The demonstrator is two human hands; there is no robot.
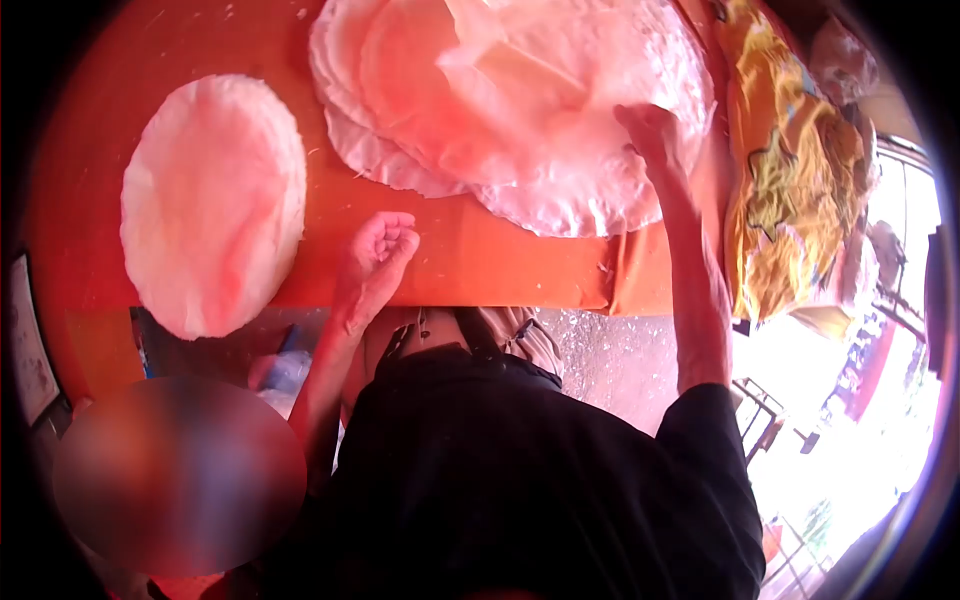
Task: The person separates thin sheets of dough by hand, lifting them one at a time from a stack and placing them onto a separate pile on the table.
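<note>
Thin, pale round sheets lie in a wide, overlapping pile at the top of the orange-covered table. My right hand is over the right part of this pile, its fingers closed on a thin sheet whose surface is creased and partly blurred. Near the table's front edge, my left hand is curled closed with the palm side up, and nothing shows in it. It touches none of the sheets. A neat oval-looking stack of pale sheets rests on the left side of the table.
Crumpled yellow cloth or plastic lies along the right side of the orange table cover. A bluish plastic item is below the front edge at left. Bright light and metal frames show at the far right.
</note>
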